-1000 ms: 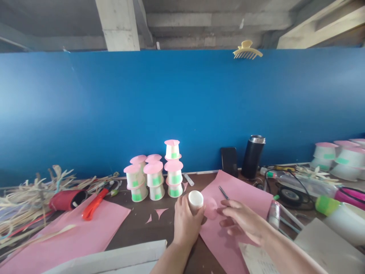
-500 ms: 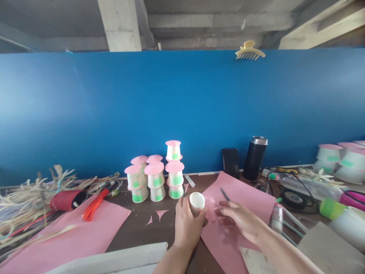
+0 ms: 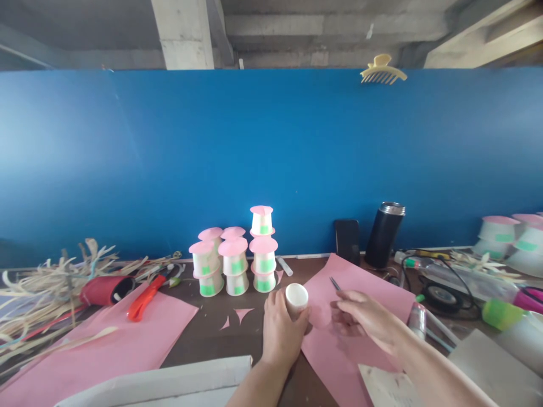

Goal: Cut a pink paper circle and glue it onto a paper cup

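A small white paper cup (image 3: 296, 294) stands mouth up in my left hand (image 3: 282, 330), its fingers and thumb wrapped round the side. My right hand (image 3: 356, 316) hovers to the right over a pink paper sheet (image 3: 377, 282). Its fingers are loosely bent and a little apart, with nothing visible in them. Just beyond those fingertips lies a slim dark metal tool (image 3: 335, 282), partly covered by the hand, so its kind is unclear. Between the hands, a rounded pink paper piece (image 3: 320, 314) lies on the sheet, faint and blurred.
Stacked paper cups (image 3: 233, 265) with pink tops and green patches stand against the blue partition (image 3: 271, 141). Pink scraps (image 3: 243, 314) lie before them. A black flask (image 3: 384, 234) and phone (image 3: 347, 240) stand behind. Left are orange-handled scissors (image 3: 144, 301) and pale strips (image 3: 38, 294).
My right hand has drawn slightly right, away from the cup, and its fingers have curled more. My left hand keeps the cup. The view has shifted a little.
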A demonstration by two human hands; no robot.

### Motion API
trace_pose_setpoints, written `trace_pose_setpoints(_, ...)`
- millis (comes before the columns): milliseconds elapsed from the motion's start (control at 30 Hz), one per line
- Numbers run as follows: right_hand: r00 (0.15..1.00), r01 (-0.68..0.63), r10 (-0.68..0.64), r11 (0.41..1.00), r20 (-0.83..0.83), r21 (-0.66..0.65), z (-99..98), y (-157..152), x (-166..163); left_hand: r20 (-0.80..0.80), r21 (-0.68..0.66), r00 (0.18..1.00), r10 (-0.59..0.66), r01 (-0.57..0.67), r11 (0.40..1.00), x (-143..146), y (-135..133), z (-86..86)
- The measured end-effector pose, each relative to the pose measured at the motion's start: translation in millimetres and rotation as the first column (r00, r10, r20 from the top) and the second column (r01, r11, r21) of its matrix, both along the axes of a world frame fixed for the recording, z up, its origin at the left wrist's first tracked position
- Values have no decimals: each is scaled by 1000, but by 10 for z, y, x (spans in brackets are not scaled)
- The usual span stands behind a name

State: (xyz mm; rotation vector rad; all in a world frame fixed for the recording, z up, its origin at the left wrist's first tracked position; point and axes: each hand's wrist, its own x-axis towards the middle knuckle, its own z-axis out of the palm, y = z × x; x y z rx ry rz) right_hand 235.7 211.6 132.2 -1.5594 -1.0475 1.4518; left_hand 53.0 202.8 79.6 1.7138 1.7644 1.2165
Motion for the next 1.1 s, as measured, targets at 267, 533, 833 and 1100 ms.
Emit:
trace_pose_setpoints(267, 992, -85, 86, 996, 95, -8, 82, -18, 24, -15, 0, 1000, 10, -10, 1000, 4, 0, 8)
trace_pose_setpoints(533, 997, -71, 70, 996, -15, -60, -51, 19, 30, -23, 6, 1000, 13, -13, 1000, 7, -10, 9)
trace_pose_setpoints(833, 997, -41, 35, 996, -75, -76, -106, 17, -64, -35, 33, 999, 11, -10, 999, 6, 3, -13)
trace_pose_setpoints(1100, 996, -68, 68, 998, 51, -11, 29, -51, 15, -18, 30, 1000, 11, -11, 999, 18, -8, 17)
